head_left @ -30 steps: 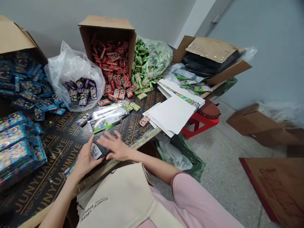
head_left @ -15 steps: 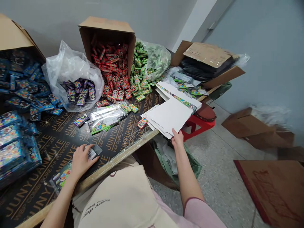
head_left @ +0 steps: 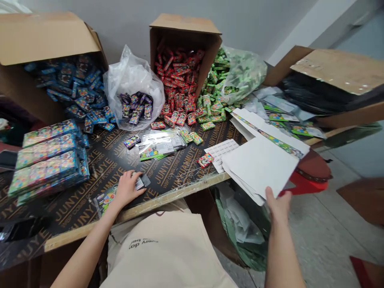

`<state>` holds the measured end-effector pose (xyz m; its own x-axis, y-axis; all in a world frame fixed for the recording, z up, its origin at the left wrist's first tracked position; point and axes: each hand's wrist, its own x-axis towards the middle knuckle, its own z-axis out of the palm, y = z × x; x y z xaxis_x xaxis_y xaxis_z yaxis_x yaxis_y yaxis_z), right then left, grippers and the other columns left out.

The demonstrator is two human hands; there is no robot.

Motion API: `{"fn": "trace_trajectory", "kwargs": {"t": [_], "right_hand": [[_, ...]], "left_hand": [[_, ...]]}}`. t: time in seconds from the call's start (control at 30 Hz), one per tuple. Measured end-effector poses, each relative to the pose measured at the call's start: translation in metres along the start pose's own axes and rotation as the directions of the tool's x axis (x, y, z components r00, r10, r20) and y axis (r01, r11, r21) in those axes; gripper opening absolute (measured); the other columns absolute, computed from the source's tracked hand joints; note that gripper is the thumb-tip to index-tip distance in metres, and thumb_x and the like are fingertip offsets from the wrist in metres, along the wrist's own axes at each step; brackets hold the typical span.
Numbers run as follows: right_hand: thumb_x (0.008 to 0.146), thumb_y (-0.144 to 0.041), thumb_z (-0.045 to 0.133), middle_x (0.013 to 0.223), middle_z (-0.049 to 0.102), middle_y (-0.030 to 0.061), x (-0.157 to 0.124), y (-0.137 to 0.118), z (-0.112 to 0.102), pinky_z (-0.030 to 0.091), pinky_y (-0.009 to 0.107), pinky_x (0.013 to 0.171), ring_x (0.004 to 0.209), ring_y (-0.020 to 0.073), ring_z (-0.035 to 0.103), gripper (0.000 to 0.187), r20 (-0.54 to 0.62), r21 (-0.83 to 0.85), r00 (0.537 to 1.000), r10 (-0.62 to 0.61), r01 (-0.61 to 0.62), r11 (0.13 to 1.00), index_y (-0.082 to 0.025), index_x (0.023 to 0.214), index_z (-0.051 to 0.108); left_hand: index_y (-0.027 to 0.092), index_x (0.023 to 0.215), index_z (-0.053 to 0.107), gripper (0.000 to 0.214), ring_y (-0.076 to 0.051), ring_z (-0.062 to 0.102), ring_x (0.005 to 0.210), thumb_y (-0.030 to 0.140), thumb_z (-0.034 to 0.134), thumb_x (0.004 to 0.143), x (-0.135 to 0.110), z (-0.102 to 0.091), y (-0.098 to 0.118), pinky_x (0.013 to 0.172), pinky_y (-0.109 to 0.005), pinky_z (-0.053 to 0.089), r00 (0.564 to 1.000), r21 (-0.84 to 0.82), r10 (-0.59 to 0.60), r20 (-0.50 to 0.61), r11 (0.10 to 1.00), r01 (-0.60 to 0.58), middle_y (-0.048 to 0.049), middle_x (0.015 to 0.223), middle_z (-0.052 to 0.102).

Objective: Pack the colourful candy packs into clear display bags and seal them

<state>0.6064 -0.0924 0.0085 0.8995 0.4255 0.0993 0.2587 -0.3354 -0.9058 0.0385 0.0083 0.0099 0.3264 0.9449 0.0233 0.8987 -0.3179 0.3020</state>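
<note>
My left hand [head_left: 127,188] lies flat on a clear packet with a coloured card [head_left: 105,199] near the front edge of the dark plywood table [head_left: 177,176]. My right hand [head_left: 277,204] pinches the near corner of a stack of white sheets [head_left: 259,166] that overhangs the table's right edge. A printed white sheet [head_left: 220,151] shows beside the stack, with a small red pack [head_left: 205,160] next to it. A pile of clear sleeves [head_left: 157,146] lies in the middle of the table.
Boxes and bags of small packs line the back: blue [head_left: 69,86], purple [head_left: 135,106], red [head_left: 180,80], green [head_left: 222,86]. Stacked colourful bundles [head_left: 45,154] sit at left. A box of black bags [head_left: 327,90] and a red stool [head_left: 312,174] stand at right. A cream tote [head_left: 162,252] rests on my lap.
My right hand left the packet, reached to the white sheets and now grips their corner, pulling them out to the right. The view swung rightward; my left hand stays on the packet.
</note>
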Motion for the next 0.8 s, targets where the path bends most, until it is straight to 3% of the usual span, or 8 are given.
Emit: {"fn": "trace_trajectory", "kwargs": {"t": [0.1, 0.23, 0.27, 0.37, 0.47, 0.57, 0.67, 0.8], "right_hand": [[0.071, -0.048, 0.072, 0.143, 0.044, 0.0208, -0.006, -0.045, 0.032, 0.03, 0.062, 0.108, 0.137, 0.0395, 0.036, 0.074, -0.157, -0.347, 0.889, -0.43, 0.358, 0.867, -0.035, 0.139, 0.046], [0.084, -0.056, 0.054, 0.118, 0.063, 0.0214, -0.055, -0.12, 0.152, 0.042, 0.06, 0.098, 0.114, 0.0367, 0.056, 0.054, 0.206, -0.025, 0.792, -0.574, 0.591, 0.806, -0.018, 0.122, 0.061], [0.084, -0.058, 0.052, 0.115, 0.065, 0.0197, -0.08, -0.137, 0.188, 0.044, 0.057, 0.095, 0.11, 0.0344, 0.058, 0.056, 0.383, 0.065, 0.711, -0.589, 0.616, 0.785, -0.016, 0.119, 0.062], [0.08, -0.062, 0.056, 0.125, 0.06, 0.019, -0.173, -0.178, 0.286, 0.039, 0.051, 0.1, 0.117, 0.0323, 0.053, 0.066, 0.694, 0.203, 0.323, -0.644, 0.77, 0.605, -0.016, 0.127, 0.057], [0.076, -0.065, 0.06, 0.138, 0.049, 0.0213, -0.255, -0.204, 0.352, 0.026, 0.059, 0.105, 0.131, 0.0379, 0.038, 0.082, 0.787, 0.154, 0.163, -0.595, 0.882, 0.445, -0.02, 0.142, 0.042], [0.075, -0.064, 0.061, 0.129, 0.052, 0.022, -0.296, -0.219, 0.388, 0.019, 0.063, 0.104, 0.127, 0.0405, 0.039, 0.088, 0.819, 0.095, 0.175, -0.546, 0.898, 0.43, -0.019, 0.146, 0.035], [0.074, -0.049, 0.065, 0.118, 0.057, 0.0196, -0.303, -0.227, 0.398, 0.023, 0.06, 0.103, 0.115, 0.0376, 0.046, 0.082, 0.809, 0.18, 0.173, -0.562, 0.837, 0.516, -0.016, 0.143, 0.037], [0.067, -0.032, 0.066, 0.128, 0.053, 0.0153, -0.287, -0.228, 0.366, 0.036, 0.045, 0.101, 0.116, 0.0316, 0.049, 0.082, 0.687, 0.55, -0.027, -0.726, 0.672, 0.496, -0.016, 0.141, 0.035]], "left_hand": [[0.022, 0.123, 0.057, 0.059, -0.03, 0.049, 0.108, 0.045, 0.072, 0.071, 0.005, -0.004, -0.002, 0.09, -0.042, 0.043, 1.0, -0.023, -0.005, 0.031, 1.0, 0.005, -0.0125, 0.117, 0.053], [0.021, 0.128, 0.054, 0.066, -0.031, 0.046, 0.114, 0.044, 0.074, 0.069, 0.014, -0.004, -0.001, 0.095, -0.044, 0.041, 0.999, -0.034, -0.032, 0.031, 0.999, 0.033, -0.0137, 0.122, 0.051], [0.022, 0.13, 0.053, 0.069, -0.032, 0.045, 0.115, 0.044, 0.074, 0.069, 0.016, -0.004, 0.0, 0.095, -0.045, 0.04, 0.999, -0.04, -0.039, 0.03, 0.998, 0.04, -0.0138, 0.123, 0.051], [0.023, 0.134, 0.049, 0.073, -0.031, 0.044, 0.118, 0.045, 0.074, 0.07, 0.015, -0.003, 0.005, 0.098, -0.045, 0.038, 0.998, -0.05, -0.057, 0.025, 0.997, 0.058, -0.0134, 0.126, 0.05], [0.02, 0.141, 0.041, 0.083, -0.032, 0.042, 0.121, 0.045, 0.074, 0.069, 0.009, -0.002, 0.009, 0.103, -0.047, 0.033, 0.996, -0.039, -0.084, -0.003, 0.996, 0.084, -0.015, 0.131, 0.047], [0.019, 0.146, 0.031, 0.096, -0.033, 0.044, 0.121, 0.043, 0.076, 0.066, 0.002, -0.001, 0.008, 0.104, -0.048, 0.032, 0.99, -0.057, -0.139, -0.037, 0.989, 0.137, -0.0159, 0.13, 0.047], [0.018, 0.149, 0.023, 0.104, -0.033, 0.048, 0.115, 0.039, 0.077, 0.063, -0.003, -0.003, 0.0, 0.099, -0.048, 0.036, 0.98, -0.13, -0.192, -0.051, 0.974, 0.184, -0.0155, 0.123, 0.052], [0.02, 0.152, 0.007, 0.116, -0.033, 0.05, 0.111, 0.036, 0.078, 0.062, -0.003, -0.016, -0.02, 0.096, -0.047, 0.038, 0.934, -0.272, -0.313, -0.169, 0.926, 0.261, -0.0145, 0.123, 0.054]]}}
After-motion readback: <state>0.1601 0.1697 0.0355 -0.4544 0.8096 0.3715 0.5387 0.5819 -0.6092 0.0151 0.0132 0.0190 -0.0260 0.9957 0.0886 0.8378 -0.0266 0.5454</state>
